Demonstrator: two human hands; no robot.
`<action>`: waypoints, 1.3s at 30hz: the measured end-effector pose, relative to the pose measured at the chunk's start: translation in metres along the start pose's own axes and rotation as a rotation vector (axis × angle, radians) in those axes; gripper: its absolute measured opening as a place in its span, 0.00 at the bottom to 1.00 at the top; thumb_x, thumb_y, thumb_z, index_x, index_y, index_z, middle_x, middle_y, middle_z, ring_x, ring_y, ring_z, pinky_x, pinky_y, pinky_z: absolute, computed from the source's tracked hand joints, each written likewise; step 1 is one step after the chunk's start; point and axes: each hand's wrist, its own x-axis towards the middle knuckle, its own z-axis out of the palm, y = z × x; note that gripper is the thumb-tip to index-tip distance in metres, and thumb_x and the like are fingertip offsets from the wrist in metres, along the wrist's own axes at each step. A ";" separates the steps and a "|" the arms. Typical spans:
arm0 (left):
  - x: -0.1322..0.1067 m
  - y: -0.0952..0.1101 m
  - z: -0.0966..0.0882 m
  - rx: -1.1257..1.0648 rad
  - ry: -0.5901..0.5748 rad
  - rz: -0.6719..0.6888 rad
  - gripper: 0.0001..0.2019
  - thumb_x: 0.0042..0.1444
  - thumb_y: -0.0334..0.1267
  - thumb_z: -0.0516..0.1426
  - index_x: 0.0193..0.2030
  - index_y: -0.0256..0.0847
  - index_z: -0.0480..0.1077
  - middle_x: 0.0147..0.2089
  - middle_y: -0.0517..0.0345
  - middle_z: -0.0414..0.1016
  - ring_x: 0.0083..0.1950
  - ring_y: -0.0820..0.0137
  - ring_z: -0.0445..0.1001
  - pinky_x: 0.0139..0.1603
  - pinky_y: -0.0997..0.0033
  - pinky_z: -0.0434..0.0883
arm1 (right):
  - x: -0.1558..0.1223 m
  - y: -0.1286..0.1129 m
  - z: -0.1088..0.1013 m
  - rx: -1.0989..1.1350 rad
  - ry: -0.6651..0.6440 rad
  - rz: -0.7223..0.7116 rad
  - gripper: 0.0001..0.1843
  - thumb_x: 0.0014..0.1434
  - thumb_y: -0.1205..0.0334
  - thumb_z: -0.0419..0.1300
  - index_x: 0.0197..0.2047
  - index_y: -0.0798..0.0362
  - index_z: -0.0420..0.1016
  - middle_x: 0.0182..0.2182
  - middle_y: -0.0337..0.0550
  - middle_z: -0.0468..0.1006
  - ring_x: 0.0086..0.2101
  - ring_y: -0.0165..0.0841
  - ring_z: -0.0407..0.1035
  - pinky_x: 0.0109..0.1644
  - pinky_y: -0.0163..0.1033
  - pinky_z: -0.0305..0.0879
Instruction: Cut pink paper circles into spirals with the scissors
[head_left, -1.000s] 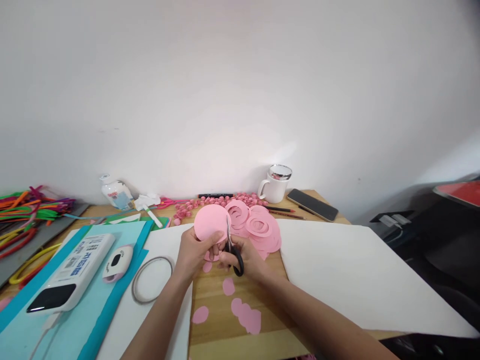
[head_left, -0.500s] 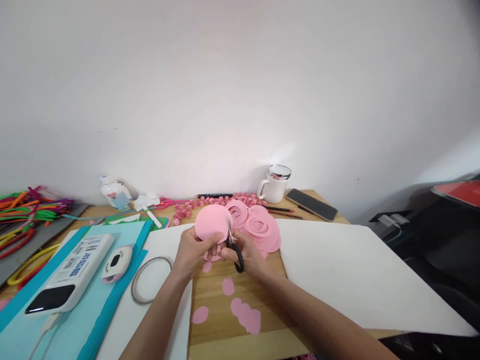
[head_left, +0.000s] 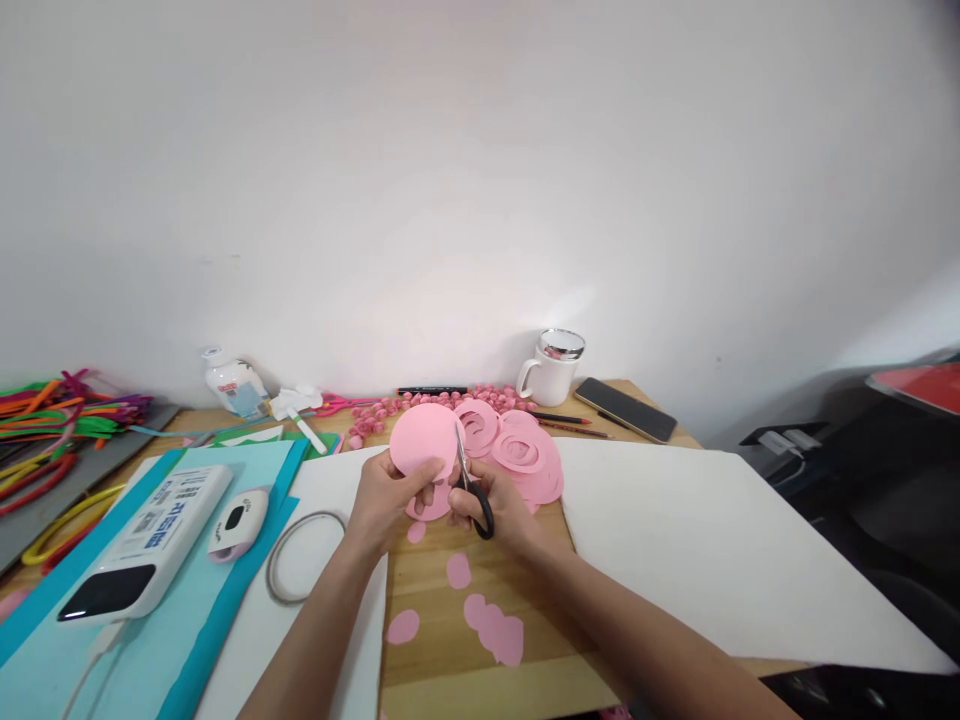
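scissors, black-handled, gripped in the right hand with fingers curled through the loops; long axis runs from the person toward the wall, blades pointing away, tips leaning slightly left, at the right edge of a pink paper disc. the left hand pinches the disc's lower edge, holding it upright above the wooden table before a bare white wall. on the table: one left white sheet, one right white sheet, one mug, one smartphone, one power bank, one wire ring.
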 end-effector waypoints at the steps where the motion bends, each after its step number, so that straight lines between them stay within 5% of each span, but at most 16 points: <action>1: 0.000 0.000 0.000 -0.009 0.001 0.007 0.13 0.44 0.40 0.64 0.19 0.35 0.67 0.13 0.62 0.67 0.14 0.79 0.62 0.15 0.80 0.57 | 0.000 0.001 0.000 0.014 -0.001 0.006 0.14 0.47 0.57 0.65 0.30 0.52 0.65 0.16 0.29 0.63 0.17 0.24 0.59 0.21 0.30 0.51; 8: 0.000 0.003 0.003 -0.038 -0.036 -0.015 0.16 0.48 0.46 0.61 0.24 0.33 0.69 0.15 0.56 0.71 0.14 0.76 0.65 0.14 0.78 0.60 | -0.001 -0.002 0.004 -0.012 0.024 0.027 0.15 0.46 0.55 0.66 0.27 0.53 0.63 0.13 0.28 0.62 0.14 0.23 0.57 0.18 0.30 0.50; 21: -0.001 0.002 0.005 0.023 -0.022 -0.041 0.14 0.43 0.43 0.64 0.18 0.35 0.70 0.14 0.57 0.70 0.14 0.75 0.65 0.13 0.77 0.61 | 0.001 0.001 0.004 -0.076 -0.010 0.006 0.16 0.45 0.53 0.66 0.29 0.53 0.65 0.17 0.32 0.67 0.17 0.26 0.62 0.20 0.30 0.53; 29: -0.002 -0.001 0.002 0.124 -0.073 -0.043 0.10 0.42 0.40 0.64 0.22 0.35 0.74 0.16 0.58 0.72 0.16 0.73 0.67 0.15 0.78 0.62 | 0.002 -0.008 0.004 -0.053 0.028 -0.063 0.21 0.43 0.52 0.68 0.35 0.51 0.64 0.23 0.34 0.70 0.25 0.29 0.67 0.33 0.37 0.64; 39: -0.003 0.006 0.003 0.001 -0.030 -0.026 0.10 0.41 0.38 0.65 0.20 0.35 0.71 0.15 0.61 0.70 0.16 0.76 0.66 0.16 0.79 0.61 | 0.002 -0.003 0.000 -0.059 0.063 -0.030 0.23 0.45 0.52 0.67 0.39 0.52 0.63 0.21 0.32 0.68 0.23 0.29 0.65 0.26 0.33 0.58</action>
